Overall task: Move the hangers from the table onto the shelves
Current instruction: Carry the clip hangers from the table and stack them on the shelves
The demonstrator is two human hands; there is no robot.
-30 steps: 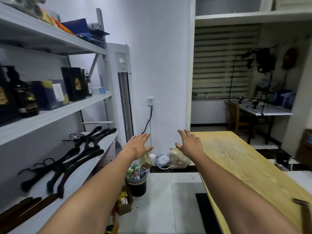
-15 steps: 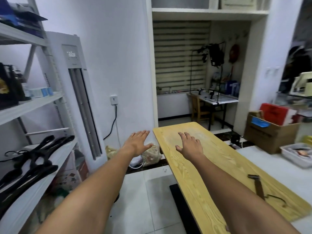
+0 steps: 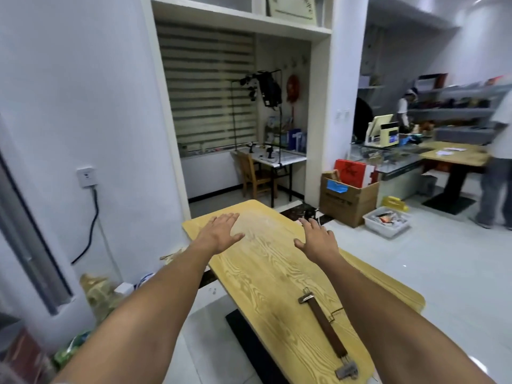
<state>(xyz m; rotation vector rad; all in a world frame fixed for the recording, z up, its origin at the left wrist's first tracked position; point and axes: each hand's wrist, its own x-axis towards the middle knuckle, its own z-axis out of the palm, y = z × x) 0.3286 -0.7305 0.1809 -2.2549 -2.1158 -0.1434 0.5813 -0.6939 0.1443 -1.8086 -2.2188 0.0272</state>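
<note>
The long pale wooden table [image 3: 266, 273] fills the middle of the view, running from its rounded far end near 12 o'clock down to the near edge at 5 o'clock. Both forearms stretch out over it. The left hand [image 3: 221, 234] and the right hand [image 3: 315, 239] are released, palms down, fingers straight and slightly spread, holding nothing. Whether they touch the wood or hover just above it cannot be told. The only hanger visible is a brown wooden clip hanger [image 3: 327, 332]. It lies flat on the table at 5 o'clock, a metal clip at each end, well apart from both hands and nearer the person than either. This looks like the reach for a pickup, not yet a grasp. The next move probably calls for drawing the right hand back toward 6 o'clock, curling its fingers round the bar between the clips, and lifting. No shelf stands near the table in this view, so carrying it there would mean turning away.
</note>
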